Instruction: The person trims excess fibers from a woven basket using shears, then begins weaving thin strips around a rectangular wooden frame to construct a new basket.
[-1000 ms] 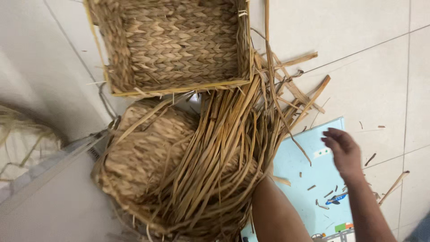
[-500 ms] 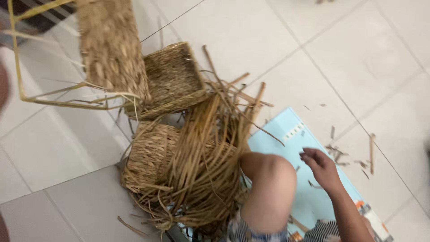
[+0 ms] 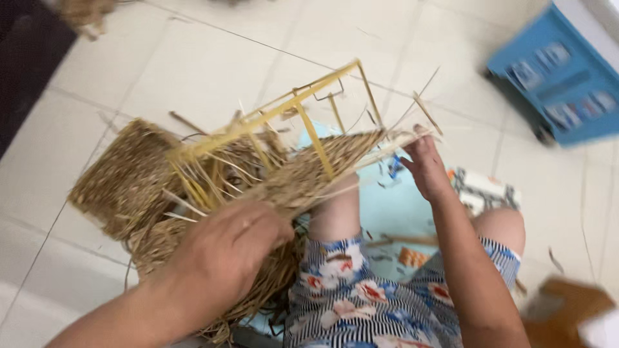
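A half-woven basket on a yellow wire frame lies tilted over my lap. Its woven straw panel faces up. My left hand grips the near edge of that panel. My right hand holds the far right end, fingers closed on loose straw strands. A finished woven basket rests on the tiled floor to the left, partly behind the frame. A heap of loose straw strips sits under my left hand.
I sit on a light blue mat over pale floor tiles. A blue plastic crate stands at the top right. A brown cardboard piece lies at the bottom right. Straw scraps are scattered about.
The view swung round. The wire-frame basket came from the floor onto my lap, and both hands took hold of it. My right hand left the mat.
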